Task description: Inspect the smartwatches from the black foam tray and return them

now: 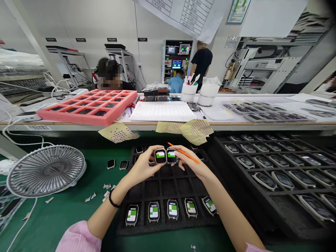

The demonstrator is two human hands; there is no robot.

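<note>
1 head-worn view, facing forward and down, left hand and right hand near, wall farther off

At centre, two watch screens show green and white, the stick is orange, the upper-left tray pink.

Above the foam tray, the left hand and right hand hold lit watches; a fan stands left of the tray.

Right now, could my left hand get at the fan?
Probably yes: nothing tall stands between your left hand and the fan; two loose watches lie low on the green surface. You'd likely need to set down the held watch first.
</note>
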